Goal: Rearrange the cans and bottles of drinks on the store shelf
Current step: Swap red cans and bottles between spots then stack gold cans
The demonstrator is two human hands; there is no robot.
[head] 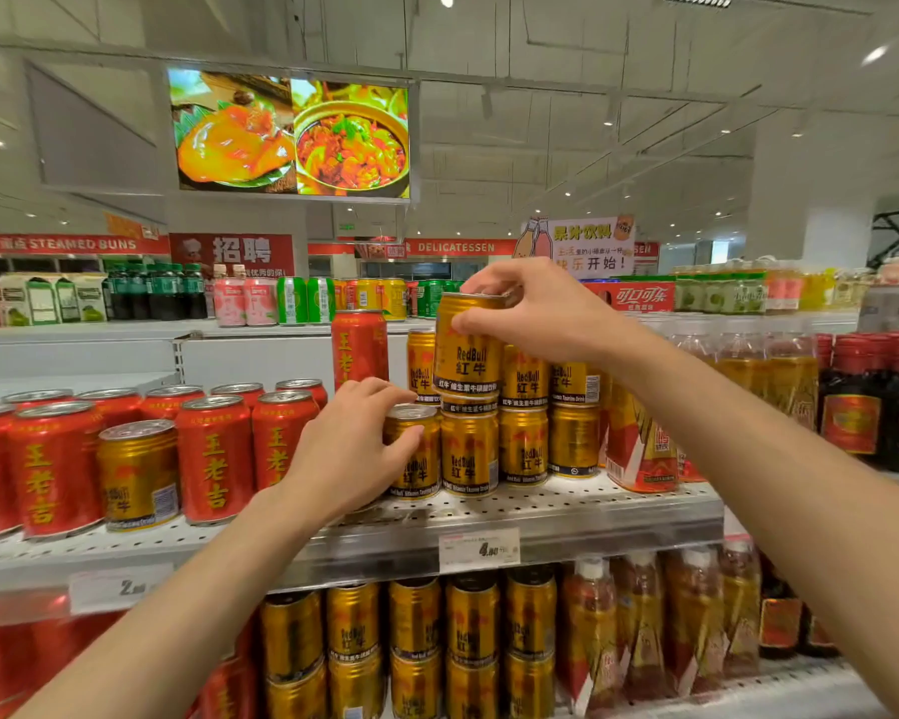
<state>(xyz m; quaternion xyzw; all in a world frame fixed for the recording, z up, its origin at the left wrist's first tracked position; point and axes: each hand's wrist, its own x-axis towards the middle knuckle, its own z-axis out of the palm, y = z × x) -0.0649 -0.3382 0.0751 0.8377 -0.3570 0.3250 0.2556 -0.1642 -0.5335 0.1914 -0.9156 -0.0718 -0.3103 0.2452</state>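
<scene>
Head view: right hand (533,308) grips top Red Bull can (468,345), stacking; left hand (354,448) holds lower can (413,451). Next: seat squarely.

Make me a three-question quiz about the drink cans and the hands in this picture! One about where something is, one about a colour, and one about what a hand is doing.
1. Where is the lone gold can at the left?
A. among the red cans
B. on the floor
C. on a bottle

2. What colour is the can held by the right hand?
A. blue
B. gold
C. white

3. What is the left hand doing?
A. hanging free
B. pointing upward
C. gripping a gold can on the shelf

Answers: 1 A, red cans stand on both sides of it. 2 B, its body is gold with Red Bull lettering. 3 C, its fingers curl round that can.
</scene>
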